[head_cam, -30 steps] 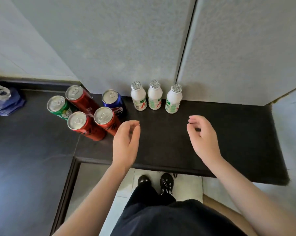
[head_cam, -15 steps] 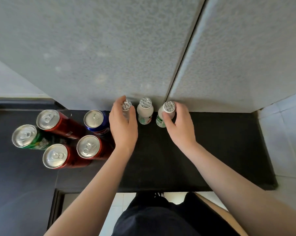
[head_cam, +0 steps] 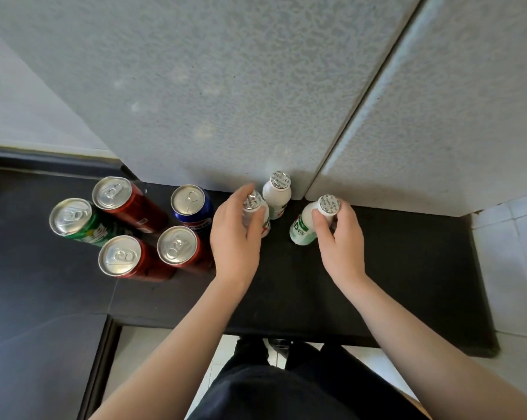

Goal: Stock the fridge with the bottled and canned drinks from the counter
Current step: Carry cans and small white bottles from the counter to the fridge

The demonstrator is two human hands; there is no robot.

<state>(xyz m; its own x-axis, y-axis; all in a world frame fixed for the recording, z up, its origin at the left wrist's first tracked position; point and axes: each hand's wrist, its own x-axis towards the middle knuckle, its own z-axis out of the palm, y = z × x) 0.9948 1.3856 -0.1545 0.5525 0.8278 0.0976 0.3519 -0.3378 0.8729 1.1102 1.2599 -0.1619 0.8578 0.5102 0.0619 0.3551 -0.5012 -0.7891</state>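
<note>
Three small white bottles with foil caps are at the back of the black counter (head_cam: 407,283). My left hand (head_cam: 236,237) grips the left bottle (head_cam: 254,213) around its neck and body. My right hand (head_cam: 341,241) grips the right bottle (head_cam: 304,228), which tilts toward me with its green label showing. The middle bottle (head_cam: 278,195) stands upright against the grey wall panel, untouched. To the left stand several cans: a green can (head_cam: 74,219), a blue can (head_cam: 191,204) and three red cans (head_cam: 119,195), (head_cam: 122,259), (head_cam: 180,247).
Grey speckled panels (head_cam: 226,86) rise right behind the bottles. White tiles (head_cam: 517,253) lie to the right of the counter. My dark trousers and shoes show below the counter's front edge.
Both hands reached forward from mid-counter and took hold of the outer bottles. The left and right bottles have now shifted toward me, away from the wall, and the right one is tilted.
</note>
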